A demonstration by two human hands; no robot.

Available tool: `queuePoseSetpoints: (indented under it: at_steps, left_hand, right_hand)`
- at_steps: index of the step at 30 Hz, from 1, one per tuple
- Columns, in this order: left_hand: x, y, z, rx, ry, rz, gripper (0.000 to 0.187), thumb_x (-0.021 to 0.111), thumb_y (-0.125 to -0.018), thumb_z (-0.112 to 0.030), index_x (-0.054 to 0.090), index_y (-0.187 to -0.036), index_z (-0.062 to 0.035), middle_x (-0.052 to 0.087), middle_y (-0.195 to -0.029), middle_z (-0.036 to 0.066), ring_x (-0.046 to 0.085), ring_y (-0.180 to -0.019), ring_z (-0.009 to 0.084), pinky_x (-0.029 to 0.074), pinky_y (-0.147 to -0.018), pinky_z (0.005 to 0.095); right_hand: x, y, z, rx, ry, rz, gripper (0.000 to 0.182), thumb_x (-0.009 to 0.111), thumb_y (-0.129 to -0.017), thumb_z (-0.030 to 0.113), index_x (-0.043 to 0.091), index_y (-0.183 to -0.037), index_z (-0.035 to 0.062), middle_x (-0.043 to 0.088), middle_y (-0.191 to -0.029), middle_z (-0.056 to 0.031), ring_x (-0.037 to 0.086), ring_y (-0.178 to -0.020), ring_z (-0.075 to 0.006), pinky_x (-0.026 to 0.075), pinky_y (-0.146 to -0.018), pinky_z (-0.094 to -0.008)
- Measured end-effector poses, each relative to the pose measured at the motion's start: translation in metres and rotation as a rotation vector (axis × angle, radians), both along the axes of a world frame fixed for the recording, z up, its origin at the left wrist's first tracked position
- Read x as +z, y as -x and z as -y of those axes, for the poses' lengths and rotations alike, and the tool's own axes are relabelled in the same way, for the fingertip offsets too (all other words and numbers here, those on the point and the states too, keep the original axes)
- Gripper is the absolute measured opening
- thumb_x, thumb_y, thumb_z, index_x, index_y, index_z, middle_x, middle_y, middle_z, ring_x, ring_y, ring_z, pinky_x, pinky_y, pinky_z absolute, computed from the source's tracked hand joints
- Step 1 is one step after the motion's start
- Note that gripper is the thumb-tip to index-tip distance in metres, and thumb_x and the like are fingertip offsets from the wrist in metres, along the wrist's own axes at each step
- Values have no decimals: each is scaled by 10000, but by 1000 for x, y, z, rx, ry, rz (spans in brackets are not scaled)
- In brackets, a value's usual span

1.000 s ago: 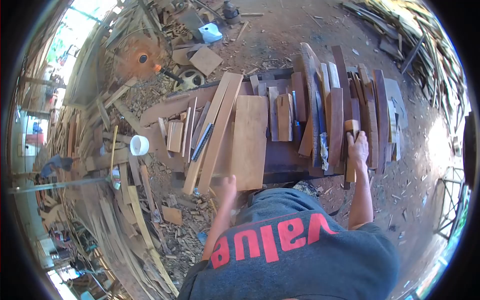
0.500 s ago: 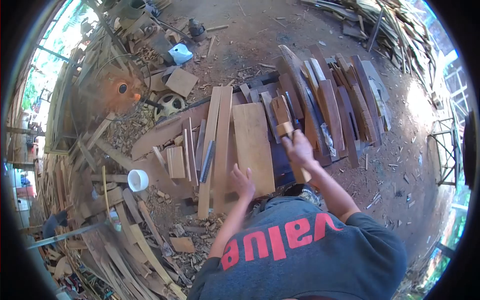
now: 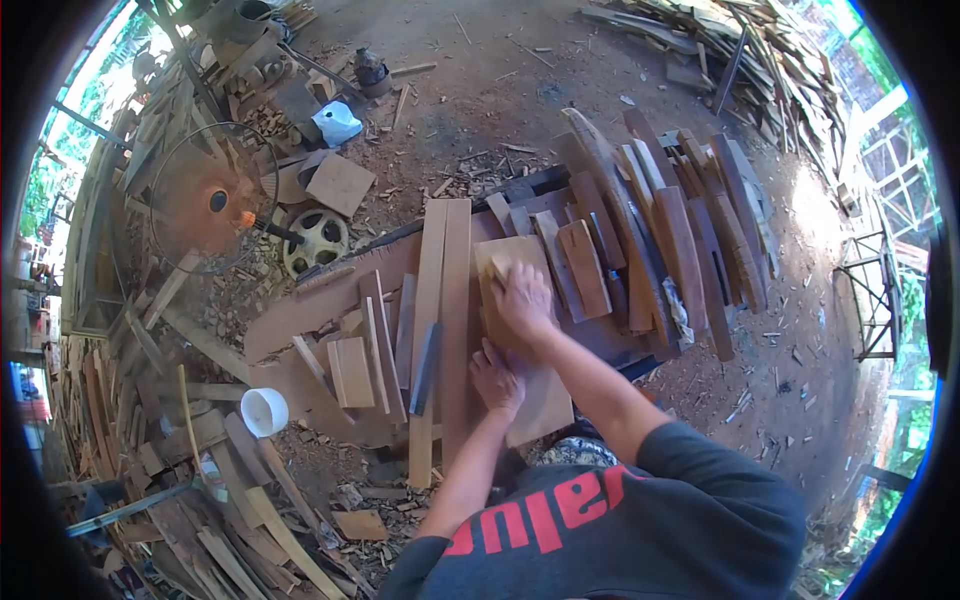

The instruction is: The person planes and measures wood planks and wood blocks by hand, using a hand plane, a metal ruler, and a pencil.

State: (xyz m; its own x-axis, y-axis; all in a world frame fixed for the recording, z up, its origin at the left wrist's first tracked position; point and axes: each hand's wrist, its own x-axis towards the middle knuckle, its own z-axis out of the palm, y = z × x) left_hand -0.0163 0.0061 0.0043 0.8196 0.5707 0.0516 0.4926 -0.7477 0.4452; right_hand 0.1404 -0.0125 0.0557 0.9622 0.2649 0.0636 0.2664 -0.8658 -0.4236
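Observation:
A wide pale wooden board (image 3: 540,410) lies across a work surface in front of me. On its upper part, my right hand (image 3: 527,302) is closed around a light wooden piece with a short block (image 3: 500,264) at its far end; most of it is hidden under the hand and forearm. My left hand (image 3: 497,382) rests on the board near its left edge, fingers stretched forward, just below the right hand. Beside the board on the left run long narrow planks (image 3: 457,290). A dark straight strip (image 3: 426,368) lies over one of them.
Upright wood pieces (image 3: 680,240) crowd the surface's right side. Small blocks (image 3: 350,372) lie at left. A fan (image 3: 215,200) stands behind, a white container (image 3: 264,412) lower left. Scrap wood (image 3: 240,520) covers the ground near me; a plank pile (image 3: 770,80) is far right.
My right hand has moved left onto the board with the wooden piece. My left hand has come down onto the board from a raised, spread position. The camera view has shifted slightly.

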Motion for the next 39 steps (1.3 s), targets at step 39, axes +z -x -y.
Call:
queuePoseSetpoints:
  at_steps: [39]
  left_hand:
    - [3, -2, -12, 42, 221, -3, 598, 508, -957, -399, 386, -1441, -69, 494, -1224, 205, 502, -1100, 406, 438, -890, 539]
  right_hand:
    - [-6, -69, -41, -109, 38, -55, 435, 684, -853, 369, 521, -1059, 22, 576, -1084, -198, 577, -1022, -378, 495, -834, -464]
